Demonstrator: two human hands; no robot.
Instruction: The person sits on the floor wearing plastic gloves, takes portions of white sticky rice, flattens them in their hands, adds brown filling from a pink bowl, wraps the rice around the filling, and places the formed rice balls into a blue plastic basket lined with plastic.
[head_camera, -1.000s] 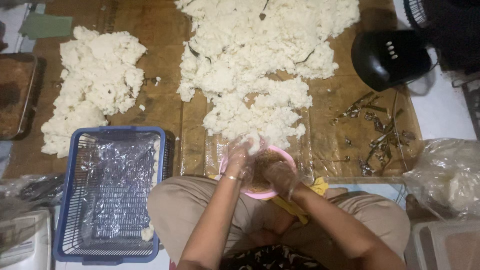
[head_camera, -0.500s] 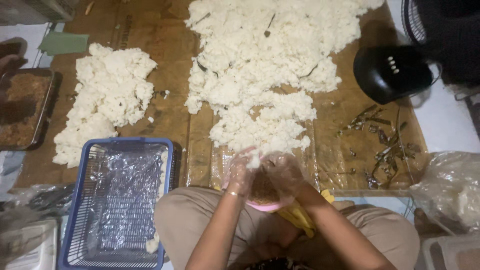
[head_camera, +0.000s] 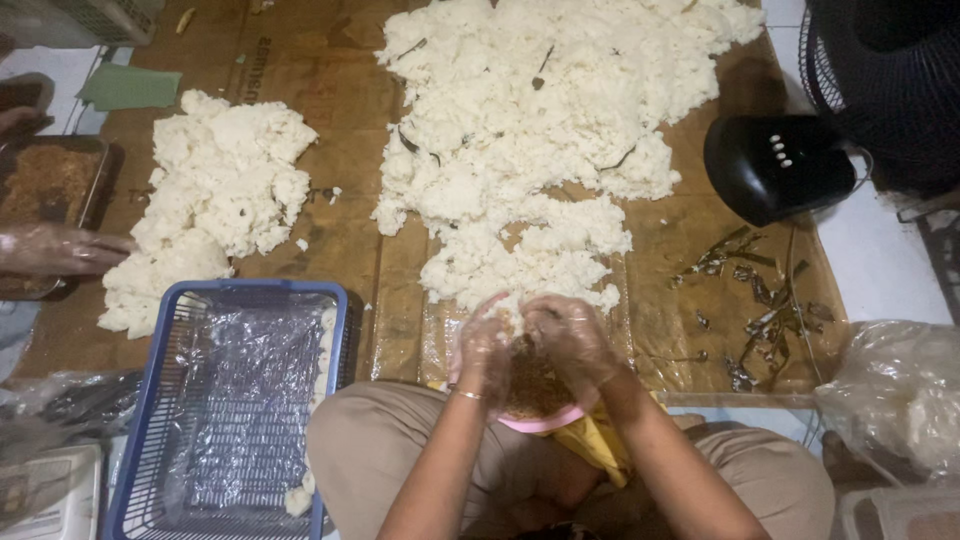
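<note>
Brown cardboard floor mat (head_camera: 330, 200); sticky rice mound (head_camera: 540, 130) at twelve o'clock. My gloved left hand (head_camera: 483, 345) and right hand (head_camera: 570, 335) press together, shaping rice over pink bowl (head_camera: 545, 420) of brown filling; next likely needs closing.

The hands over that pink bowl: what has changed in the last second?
Both hands, left hand and right hand, stay together over the pink bowl. A second person's gloved hand has come in by the brown tray. The rice heaps and blue basket are unchanged.
</note>
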